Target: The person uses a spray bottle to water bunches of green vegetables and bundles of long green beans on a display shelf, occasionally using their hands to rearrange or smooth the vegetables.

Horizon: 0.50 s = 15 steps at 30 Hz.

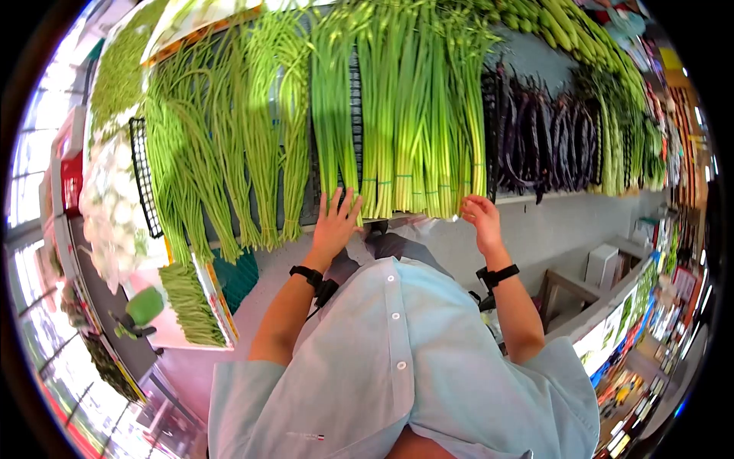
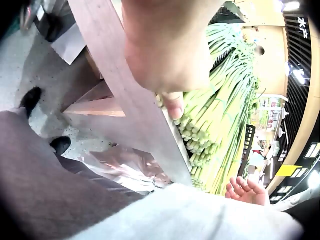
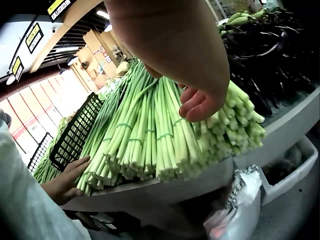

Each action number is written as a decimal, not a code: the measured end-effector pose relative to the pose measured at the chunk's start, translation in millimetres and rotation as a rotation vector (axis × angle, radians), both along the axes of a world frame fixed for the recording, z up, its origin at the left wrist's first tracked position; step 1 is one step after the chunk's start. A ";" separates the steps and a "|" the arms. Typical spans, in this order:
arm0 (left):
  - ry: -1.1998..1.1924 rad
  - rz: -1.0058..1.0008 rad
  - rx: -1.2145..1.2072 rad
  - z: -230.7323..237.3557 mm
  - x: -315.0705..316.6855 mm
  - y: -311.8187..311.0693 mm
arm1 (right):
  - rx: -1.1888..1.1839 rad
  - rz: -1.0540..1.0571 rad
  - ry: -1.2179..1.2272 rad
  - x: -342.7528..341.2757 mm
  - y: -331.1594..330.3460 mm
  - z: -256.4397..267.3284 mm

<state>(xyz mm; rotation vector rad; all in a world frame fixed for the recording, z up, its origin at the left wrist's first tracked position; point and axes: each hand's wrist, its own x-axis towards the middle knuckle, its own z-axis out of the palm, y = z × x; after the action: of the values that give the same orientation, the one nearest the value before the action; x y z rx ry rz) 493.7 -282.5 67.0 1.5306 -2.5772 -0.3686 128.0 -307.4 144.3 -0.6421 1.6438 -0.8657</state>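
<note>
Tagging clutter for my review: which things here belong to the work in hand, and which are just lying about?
Likely part of the work:
Banded green stalks
Left hand, fingers at the stalk ends
Right hand, beside the stalk ends

Just lying about:
Dark eggplants
Long green beans
White plastic bag below the stall

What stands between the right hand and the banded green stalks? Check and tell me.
Nothing visible stands between them: the right hand is by the cut ends of the banded green stalks, at their right end, with open air on its side. The long dark eggplants lie farther right, out of the way.
</note>
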 end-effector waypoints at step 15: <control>-0.101 -0.159 -0.036 4.0 10.7 -22.2 | -0.158 -0.205 0.069 -32.2 49.8 -6.3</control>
<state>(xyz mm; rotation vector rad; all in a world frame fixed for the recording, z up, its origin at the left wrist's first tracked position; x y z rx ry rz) 504.4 -304.7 71.0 1.3711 -2.7761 -0.2650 95.9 -257.6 138.0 -0.6250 1.7364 -1.1421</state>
